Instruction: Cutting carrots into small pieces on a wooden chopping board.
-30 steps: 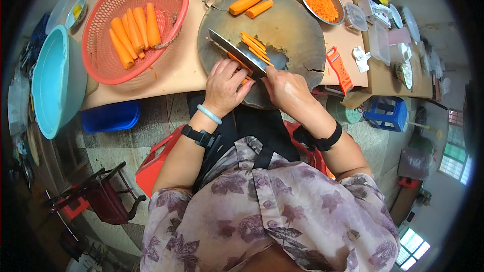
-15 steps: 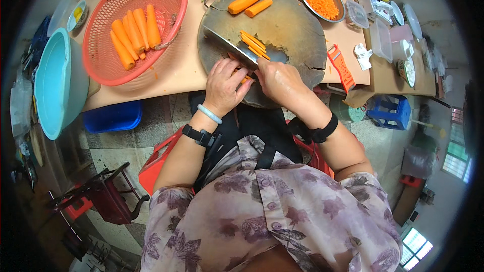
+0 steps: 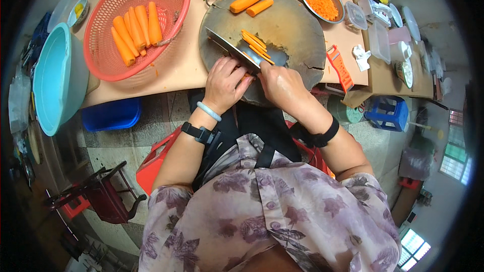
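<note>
My right hand (image 3: pixel 283 83) is closed round the handle of a cleaver (image 3: pixel 229 47), its broad blade slanting up to the left over the round wooden chopping board (image 3: pixel 307 45). Against the blade's near side, my left hand (image 3: pixel 225 81) has its fingers curled down on a piece of carrot, mostly hidden beneath them. Several carrot strips (image 3: pixel 255 43) lie just past the blade. Farther back on the board rest two peeled carrot pieces (image 3: pixel 247 2).
Left of the board stands a red mesh basket (image 3: pixel 96 35) holding several peeled carrots (image 3: pixel 135 30). A metal bowl of chopped carrot (image 3: pixel 321 2) is at the back right, with an orange grater (image 3: pixel 340 68) nearer. A turquoise basin (image 3: pixel 50 80) sits far left.
Another strip appears to lie beside the blade among the cut carrot strips. The cleaver and both hands have shifted only slightly.
</note>
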